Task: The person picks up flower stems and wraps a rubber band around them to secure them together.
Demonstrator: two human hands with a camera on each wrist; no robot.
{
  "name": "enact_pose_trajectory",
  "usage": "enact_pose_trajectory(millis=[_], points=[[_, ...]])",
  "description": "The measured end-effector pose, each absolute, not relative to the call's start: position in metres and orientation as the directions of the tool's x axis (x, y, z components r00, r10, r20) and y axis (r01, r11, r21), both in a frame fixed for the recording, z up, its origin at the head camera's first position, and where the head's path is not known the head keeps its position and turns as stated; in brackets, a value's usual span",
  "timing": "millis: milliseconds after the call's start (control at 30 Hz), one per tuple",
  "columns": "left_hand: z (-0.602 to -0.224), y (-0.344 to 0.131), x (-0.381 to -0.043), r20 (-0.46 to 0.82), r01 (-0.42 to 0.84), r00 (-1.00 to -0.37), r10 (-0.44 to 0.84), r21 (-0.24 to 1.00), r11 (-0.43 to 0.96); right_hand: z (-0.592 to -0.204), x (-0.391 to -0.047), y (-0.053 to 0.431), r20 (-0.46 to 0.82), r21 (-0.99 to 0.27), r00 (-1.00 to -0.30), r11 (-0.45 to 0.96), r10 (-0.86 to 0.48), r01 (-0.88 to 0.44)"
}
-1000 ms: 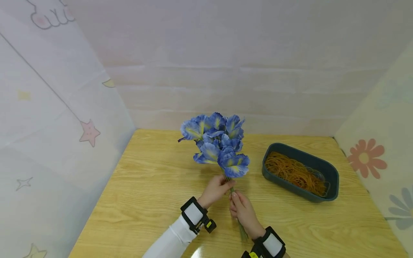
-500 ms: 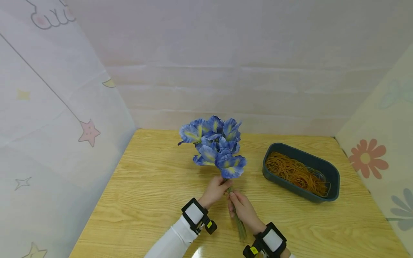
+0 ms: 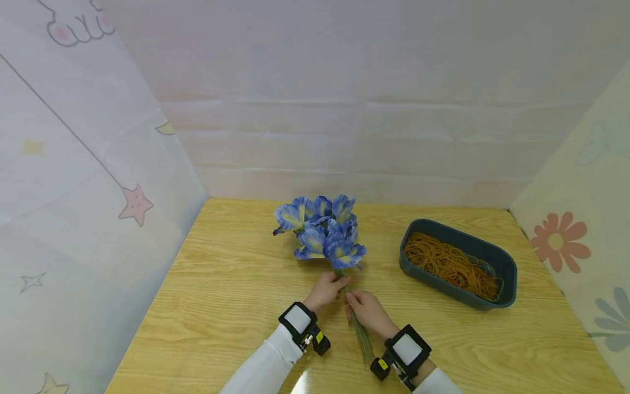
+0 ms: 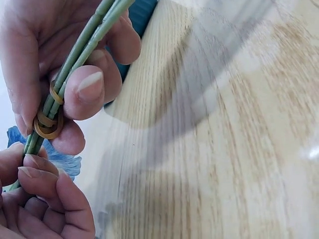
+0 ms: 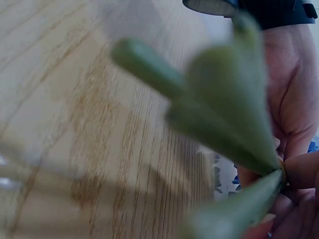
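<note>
A bunch of blue irises (image 3: 320, 230) with yellow-streaked petals leans over the table in the head view, blossoms pointing away. Just under the blossoms, my left hand (image 3: 326, 290) pinches the green stems (image 3: 363, 342). My right hand (image 3: 370, 312) grips them slightly lower down. A tan rubber band (image 4: 47, 124) is looped round the stems in the left wrist view, with the right hand's fingertips against it. In the right wrist view the stem ends (image 5: 224, 94) fan out, blurred, close to the camera. The palm side of both hands is partly hidden in the head view.
A dark blue-green oblong tub (image 3: 410, 266) holds a heap of tan rubber bands (image 3: 448, 265) to the right on the wooden table (image 3: 221, 273). Printed cloth walls (image 3: 374, 142) stand at the back and both sides.
The blossoms have sunk lower and shifted a little left. Both hands still hold the stems and have drifted slightly left; the right wrist has moved up a bit in the head view.
</note>
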State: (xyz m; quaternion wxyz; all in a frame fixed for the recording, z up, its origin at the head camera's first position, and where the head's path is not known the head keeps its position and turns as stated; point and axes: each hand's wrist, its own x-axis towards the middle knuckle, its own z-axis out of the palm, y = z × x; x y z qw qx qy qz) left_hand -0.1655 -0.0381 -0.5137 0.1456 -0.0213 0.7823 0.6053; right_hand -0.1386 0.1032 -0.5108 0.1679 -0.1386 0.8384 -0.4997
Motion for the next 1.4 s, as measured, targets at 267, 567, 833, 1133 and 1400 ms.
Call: enact_pose_trajectory(millis=[267,567,833,1133,1400], points=[[-0.528,-0.040,-0.171,-0.274,-0.238,-0.950,0.147,0.946,0.222,-0.517,-0.144,0.099,-0.190,-0.875,-0.895,0.483,-0.404,-0.033],[-0.544,-0.044,-0.176,-0.308,-0.264,-0.937,0.166,0.934,0.241,-0.523,-0.146,0.096,-0.211,-0.861,-0.886,0.508,-0.414,-0.033],[-0.550,-0.044,-0.176,-0.347,-0.312,-0.927,0.138,0.923,0.225,-0.528,-0.147,0.097,-0.187,-0.836,-0.897,0.545,-0.401,-0.069],[-0.546,-0.048,-0.174,-0.367,-0.331,-0.919,0.146,0.917,0.224,-0.529,-0.146,0.100,-0.141,-0.801,-0.906,0.584,-0.398,-0.132],[-0.537,-0.067,-0.166,-0.312,-0.264,-0.933,0.181,0.932,0.246,-0.523,-0.142,0.111,-0.116,-0.774,-0.921,0.615,-0.371,-0.150]])
